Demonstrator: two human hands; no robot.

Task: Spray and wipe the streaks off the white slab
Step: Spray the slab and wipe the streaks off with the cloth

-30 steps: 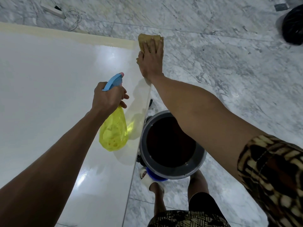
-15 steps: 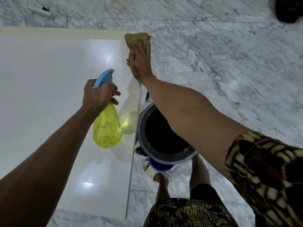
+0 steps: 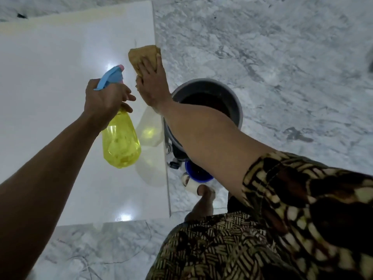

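A glossy white slab (image 3: 50, 102) lies on the marble floor and fills the left of the view. My left hand (image 3: 105, 98) grips a yellow spray bottle (image 3: 120, 142) by its blue trigger head, held above the slab with the nozzle pointing away. My right hand (image 3: 153, 85) lies flat on a tan cloth (image 3: 143, 55), pressing it onto the slab at its right edge. A faint thin streak shows on the slab just beyond the cloth.
A grey bucket (image 3: 238, 106) with dark contents stands on the marble floor (image 3: 272, 57) right beside the slab's right edge, under my right forearm. A small blue container (image 3: 196, 174) and my bare foot (image 3: 203, 201) are just below it.
My right hand has drawn the cloth back along the slab's right edge, away from the far corner and toward me. The left hand keeps the bottle in the same grip.
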